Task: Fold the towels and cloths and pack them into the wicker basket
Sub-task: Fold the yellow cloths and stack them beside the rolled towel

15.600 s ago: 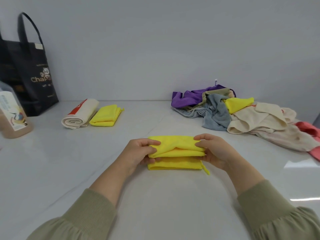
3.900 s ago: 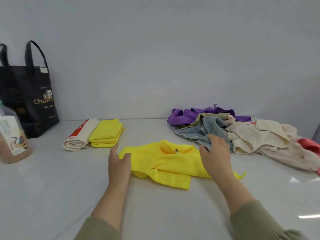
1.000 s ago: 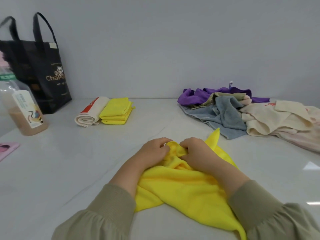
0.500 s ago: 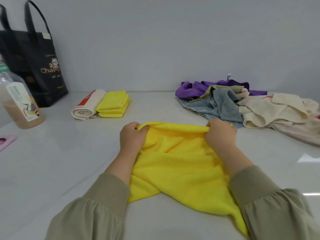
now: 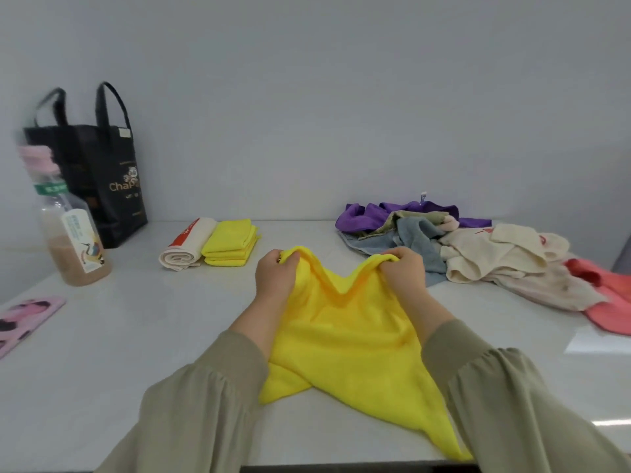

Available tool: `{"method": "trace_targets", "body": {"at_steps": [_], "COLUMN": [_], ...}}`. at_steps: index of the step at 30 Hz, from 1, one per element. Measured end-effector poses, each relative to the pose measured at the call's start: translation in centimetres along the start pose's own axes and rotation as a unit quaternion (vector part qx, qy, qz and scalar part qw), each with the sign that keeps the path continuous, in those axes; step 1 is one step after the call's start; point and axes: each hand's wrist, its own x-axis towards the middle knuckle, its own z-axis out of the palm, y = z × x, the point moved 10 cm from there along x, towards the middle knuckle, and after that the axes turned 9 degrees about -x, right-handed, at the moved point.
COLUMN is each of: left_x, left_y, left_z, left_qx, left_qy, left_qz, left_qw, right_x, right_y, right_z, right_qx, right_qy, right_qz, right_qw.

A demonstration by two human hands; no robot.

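At table (image 5: 136, 336) centre, left hand (image 5: 275, 275) and right hand (image 5: 406, 272) each pinch 12 o'clock edge of cloth (image 5: 348, 339), likely light and limp, best held by corners.

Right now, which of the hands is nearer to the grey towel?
Right. The right hand grips the yellow cloth just beside the grey towel; the left hand grips it farther left.
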Motion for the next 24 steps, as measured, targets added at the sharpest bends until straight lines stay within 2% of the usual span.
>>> {"method": "trace_targets", "body": {"at_steps": [7, 11, 16, 19, 22, 24], "left_x": [-3.1, -6.7, -8.3, -6.7, -4.1, -2.1], "left_y": [13.0, 19.6, 25.2, 26.5, 27.0, 26.9], "left_z": [-1.9, -4.2, -6.4, -8.3, -9.6, -9.3], "left_qx": [-0.102, -0.197, -0.297, -0.290, -0.222, -0.128], "left_qy": [0.001, -0.002, -0.002, 0.047, 0.069, 0.045], "left_qz": [0.075, 0.123, 0.136, 0.141, 0.149, 0.151], "left_qw": [0.992, 0.973, 0.945, 0.946, 0.961, 0.979], "right_x": [-2.7, -5.4, -8.0, -7.8, -5.5, -2.9], "right_y": [-11.1, -15.7, -20.5, -22.2, -22.7, -22.4], "right_z": [-8.3, -14.4, -20.6, -23.4, -24.2, -22.9], "right_qx": [0.060, 0.122, 0.226, 0.219, 0.119, 0.027], "right_qy": [0.052, 0.101, 0.140, 0.183, 0.207, 0.181], "right_qz": [-0.107, -0.145, -0.182, -0.202, -0.209, -0.209], "right_qw": [0.991, 0.977, 0.947, 0.937, 0.948, 0.961]}}
